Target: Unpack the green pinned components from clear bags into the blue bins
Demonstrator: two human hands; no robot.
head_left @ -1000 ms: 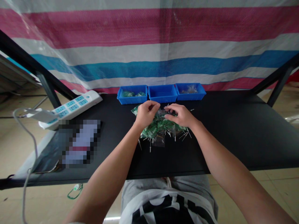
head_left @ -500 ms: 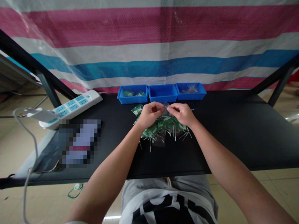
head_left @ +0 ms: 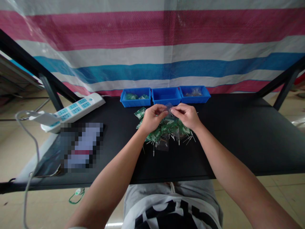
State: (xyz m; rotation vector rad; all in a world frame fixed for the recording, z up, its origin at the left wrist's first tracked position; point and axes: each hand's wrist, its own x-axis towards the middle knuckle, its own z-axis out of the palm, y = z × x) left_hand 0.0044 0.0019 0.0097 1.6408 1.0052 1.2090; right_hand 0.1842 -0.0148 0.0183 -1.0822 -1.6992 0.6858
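Note:
A small clear plastic bag is stretched between my two hands, over a heap on the black table. My left hand pinches the bag's left side with thumb and fingers. The right side is pinched by my right hand. Below them lies the pile of green-printed clear packets, partly covered by my hands. Several loose metal pop rivets stick out of its front and right. Another clear bag lies flat at the heap's front edge. What the held bag contains is too small to tell.
Three blue bins stand behind the heap: the left bin holds green packets, the middle bin shows a bare floor, the right bin holds clear packets. Leftward are a power strip with a cable and a pixelated object.
Both hands keep their pinch on the clear bag and have barely moved. The bag's upper part sits slightly differently between the fingers. The whole view has shifted a little.

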